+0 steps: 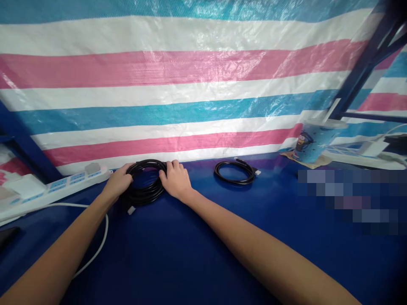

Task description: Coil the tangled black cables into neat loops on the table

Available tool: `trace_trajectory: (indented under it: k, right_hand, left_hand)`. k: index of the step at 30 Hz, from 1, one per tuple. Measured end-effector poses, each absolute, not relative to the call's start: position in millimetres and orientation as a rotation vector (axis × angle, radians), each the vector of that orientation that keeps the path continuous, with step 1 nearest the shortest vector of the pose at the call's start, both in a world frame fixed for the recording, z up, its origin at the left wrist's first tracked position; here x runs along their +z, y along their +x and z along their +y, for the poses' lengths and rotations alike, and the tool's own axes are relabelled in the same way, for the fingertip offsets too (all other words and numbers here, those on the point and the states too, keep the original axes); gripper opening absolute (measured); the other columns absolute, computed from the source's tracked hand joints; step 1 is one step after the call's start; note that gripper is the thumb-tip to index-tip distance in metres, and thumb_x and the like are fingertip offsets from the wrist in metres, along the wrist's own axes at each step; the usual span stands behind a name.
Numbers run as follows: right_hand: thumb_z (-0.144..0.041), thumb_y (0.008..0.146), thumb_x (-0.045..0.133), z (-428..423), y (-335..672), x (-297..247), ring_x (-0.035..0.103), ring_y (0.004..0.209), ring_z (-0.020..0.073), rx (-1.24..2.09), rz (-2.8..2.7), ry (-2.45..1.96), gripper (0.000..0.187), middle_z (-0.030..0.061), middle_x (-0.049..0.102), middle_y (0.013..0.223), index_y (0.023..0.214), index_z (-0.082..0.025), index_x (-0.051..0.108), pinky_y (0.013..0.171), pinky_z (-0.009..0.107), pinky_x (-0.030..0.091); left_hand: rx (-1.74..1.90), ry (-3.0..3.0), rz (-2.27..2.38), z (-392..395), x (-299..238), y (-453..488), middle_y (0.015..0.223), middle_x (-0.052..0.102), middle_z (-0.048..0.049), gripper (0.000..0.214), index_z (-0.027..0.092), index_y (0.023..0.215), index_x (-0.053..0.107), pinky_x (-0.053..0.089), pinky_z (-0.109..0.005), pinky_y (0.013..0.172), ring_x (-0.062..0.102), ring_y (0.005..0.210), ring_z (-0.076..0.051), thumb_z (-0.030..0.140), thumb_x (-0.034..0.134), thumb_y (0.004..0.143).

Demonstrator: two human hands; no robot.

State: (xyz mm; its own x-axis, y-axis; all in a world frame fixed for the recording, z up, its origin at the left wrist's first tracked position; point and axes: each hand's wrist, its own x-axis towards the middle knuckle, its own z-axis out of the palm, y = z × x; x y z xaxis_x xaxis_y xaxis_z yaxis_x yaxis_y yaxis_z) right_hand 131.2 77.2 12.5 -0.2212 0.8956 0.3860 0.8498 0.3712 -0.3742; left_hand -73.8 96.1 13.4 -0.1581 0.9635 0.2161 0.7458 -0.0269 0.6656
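A thick coil of black cable (145,186) lies on the blue table (203,254) near the striped tarpaulin wall. My left hand (119,181) grips the coil's left side, fingers curled over it. My right hand (176,180) rests on the coil's right side with fingers wrapped over the rim. A light plug end (131,210) of the cable pokes out at the coil's lower left. A second, smaller black cable coil (235,171) lies loose to the right, untouched.
A white power strip (54,188) with a white cord (95,250) lies at the left. A printed blue cup (314,142) stands at the back right beside a blue frame post (365,63). White devices (372,148) sit at the far right.
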Motion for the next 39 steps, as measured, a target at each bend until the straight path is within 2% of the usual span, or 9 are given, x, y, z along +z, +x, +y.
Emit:
trace_trajectory:
  k: [7,12,16,21,26,28,30,33,39]
  right_hand:
    - [-0.041,0.096,0.041,44.4,193.8,25.1,0.046,0.121,0.0235,-0.190,-2.446,-1.175,0.040,0.0085,0.048,0.135,0.129,-0.022,0.051,0.103,0.042,0.035]
    - [-0.036,0.092,0.047,32.3,306.8,30.3,0.053,0.110,0.0355,-0.286,-2.389,-1.449,0.033,0.0220,0.058,0.115,0.106,-0.010,0.061,0.094,0.052,0.035]
    - [-0.031,0.088,0.052,36.8,346.1,25.4,0.059,0.076,0.0246,-0.078,-2.433,-1.503,0.021,0.0120,0.061,0.079,0.078,-0.014,0.058,0.077,0.039,0.042]
    - [-0.039,0.092,0.043,20.8,319.0,39.8,0.052,0.064,0.0139,0.295,-2.259,-1.343,0.027,0.0051,0.056,0.075,0.081,-0.015,0.051,0.062,0.026,0.039]
    - [-0.057,0.096,0.020,-16.2,300.8,101.7,0.022,0.039,0.0055,0.695,-1.899,-1.195,0.045,-0.0054,0.023,0.059,0.089,-0.018,0.043,0.037,0.020,0.025]
    - [-0.056,0.092,0.037,-23.6,294.9,114.3,0.014,0.036,0.0027,1.176,-1.655,-1.027,0.039,-0.0072,0.021,0.057,0.088,-0.018,0.044,0.033,0.018,0.019]
    - [-0.055,0.088,0.048,-23.0,287.2,109.7,0.015,0.036,0.0012,1.444,-1.457,-0.919,0.036,-0.0083,0.023,0.057,0.089,-0.019,0.044,0.034,0.016,0.020]
    - [-0.053,0.085,0.056,-12.0,277.0,78.3,0.026,0.039,0.0014,1.465,-1.399,-0.941,0.038,-0.0083,0.030,0.060,0.087,-0.019,0.040,0.038,0.016,0.031]
    - [-0.050,0.089,0.048,13.1,279.5,19.9,0.049,0.051,0.0074,1.323,-1.580,-1.114,0.035,0.0008,0.053,0.072,0.085,-0.015,0.047,0.053,0.025,0.047]
  left_hand:
    - [0.974,1.685,1.972,87.9,17.1,-72.3,0.118,0.061,-0.0118,0.047,0.014,0.129,0.051,0.047,-0.047,0.096,0.059,0.108,-0.024,0.030,0.061,0.086]
    - [1.130,1.736,2.035,74.7,48.2,-68.7,0.137,0.052,-0.0154,0.065,0.016,0.134,0.048,0.044,-0.050,0.100,0.053,0.120,-0.035,0.017,0.062,0.071]
    - [1.273,1.913,2.092,49.6,70.9,-42.3,0.130,0.057,-0.0119,0.046,0.017,0.118,0.058,0.038,-0.053,0.105,0.051,0.121,-0.036,0.017,0.054,0.072]
    - [1.313,2.342,1.829,3.1,57.8,32.5,0.111,0.066,-0.0076,0.028,0.017,0.103,0.063,0.043,-0.042,0.102,0.059,0.108,-0.025,0.019,0.045,0.082]
    - [1.320,2.656,1.318,-21.2,44.3,80.5,0.142,0.046,-0.0047,0.047,0.027,0.132,0.045,0.036,-0.042,0.110,0.042,0.132,-0.023,0.017,0.050,0.086]
    - [1.354,2.277,1.273,-22.8,47.6,83.5,0.148,0.038,-0.0068,0.062,0.030,0.141,0.030,0.047,-0.041,0.101,0.045,0.129,-0.025,0.027,0.057,0.086]
    - [1.201,1.820,1.206,-23.2,50.9,82.3,0.142,0.043,-0.0082,0.071,0.034,0.143,0.023,0.058,-0.033,0.073,0.061,0.108,-0.024,0.038,0.062,0.083]
    - [0.913,1.472,1.180,-23.3,50.1,78.6,0.104,0.062,-0.0057,0.056,0.028,0.136,0.032,0.047,-0.023,0.040,0.066,0.068,-0.018,0.042,0.054,0.086]
    - [0.679,1.544,1.318,-15.1,34.6,66.3,0.070,0.059,0.0002,0.038,0.019,0.103,0.055,0.040,-0.020,0.034,0.053,0.042,-0.011,0.052,0.048,0.085]
